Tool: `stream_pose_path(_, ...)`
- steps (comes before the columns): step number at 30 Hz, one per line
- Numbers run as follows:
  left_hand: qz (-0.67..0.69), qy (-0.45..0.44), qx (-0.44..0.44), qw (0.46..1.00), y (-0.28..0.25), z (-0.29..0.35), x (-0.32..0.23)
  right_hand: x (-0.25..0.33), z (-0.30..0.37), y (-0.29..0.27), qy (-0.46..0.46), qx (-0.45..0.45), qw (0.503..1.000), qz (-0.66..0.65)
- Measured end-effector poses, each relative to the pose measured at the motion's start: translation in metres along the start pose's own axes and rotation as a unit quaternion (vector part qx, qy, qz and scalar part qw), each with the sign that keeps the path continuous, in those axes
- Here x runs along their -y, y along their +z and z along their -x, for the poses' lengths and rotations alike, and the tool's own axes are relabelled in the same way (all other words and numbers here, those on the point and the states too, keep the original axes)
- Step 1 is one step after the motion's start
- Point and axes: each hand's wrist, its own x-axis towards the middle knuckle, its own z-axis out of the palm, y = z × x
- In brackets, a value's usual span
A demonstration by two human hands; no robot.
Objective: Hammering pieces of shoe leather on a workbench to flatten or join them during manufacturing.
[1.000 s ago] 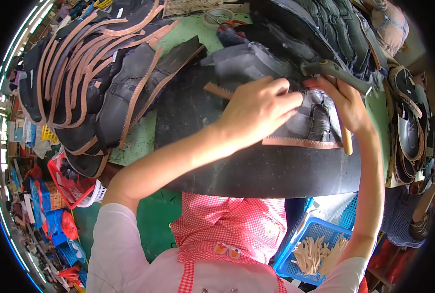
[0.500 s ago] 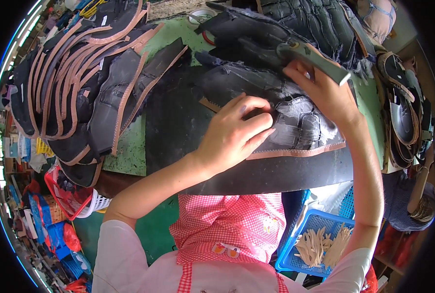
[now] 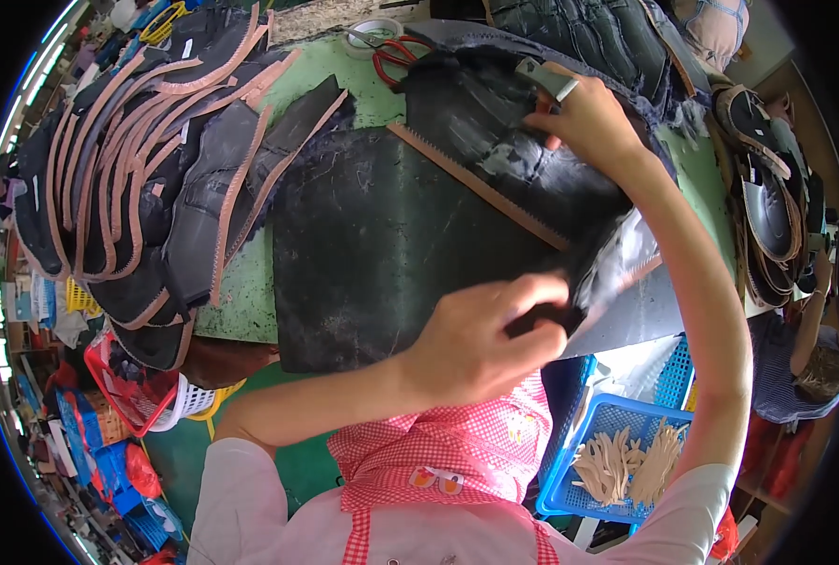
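My left hand (image 3: 500,330), blurred by motion, pinches the near edge of a black leather piece (image 3: 509,155), which looks like a shoe upper with a brown zigzag-edged strip. That edge is lifted and bent up, with a pale, shiny area showing on it. Farther off, my right hand (image 3: 589,118) is closed around a hammer, whose grey metal head (image 3: 548,80) shows above the fingers; its handle is hidden. The right hand is over the far right part of the leather. Beneath lies a dark board (image 3: 344,245) on the green tabletop.
Red-handled scissors (image 3: 396,58) and a tape roll (image 3: 371,36) lie at the far edge. Brown-trimmed black pieces (image 3: 109,179) are piled left, more dark uppers (image 3: 589,38) at the back. A blue basket (image 3: 556,494) holds beige strips. Another person (image 3: 801,367) is at the right.
My left hand has moved toward me and right, pulling up the leather's near edge, so the piece has turned. My right hand has moved away and left with the hammer. The scissors now show more fully.
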Motion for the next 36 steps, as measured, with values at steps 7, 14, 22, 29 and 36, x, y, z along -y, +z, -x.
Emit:
stream_pose_path(7, 0.073, -0.235, -0.078, 0.966, -0.086, 0.037, -0.008, -0.024, 0.018, -0.017, -0.049, -0.045, 0.997, -0.034)
stream_pose_path(14, -0.275, -0.203, -0.051, 0.938, -0.127, 0.043, 0.036, -0.02, 0.052, -0.024, -0.05, -0.1, 0.991, -0.068)
stream_pose_path(22, -0.219, 0.081, -0.017, 0.972, -0.024, -0.086, 0.123, 0.017, 0.101, -0.042, 0.096, -0.102, 0.972, -0.188)
stream_pose_path(29, -0.284, 0.104, -0.008, 0.953, 0.008, -0.11, 0.146, 0.029, 0.154, -0.041, 0.251, -0.053, 0.925, -0.28)
stream_pose_path(36, -0.33, 0.115, 0.004, 0.937, 0.01, -0.108, 0.157, 0.022, 0.154, -0.019, 0.245, -0.024, 0.923, -0.295)
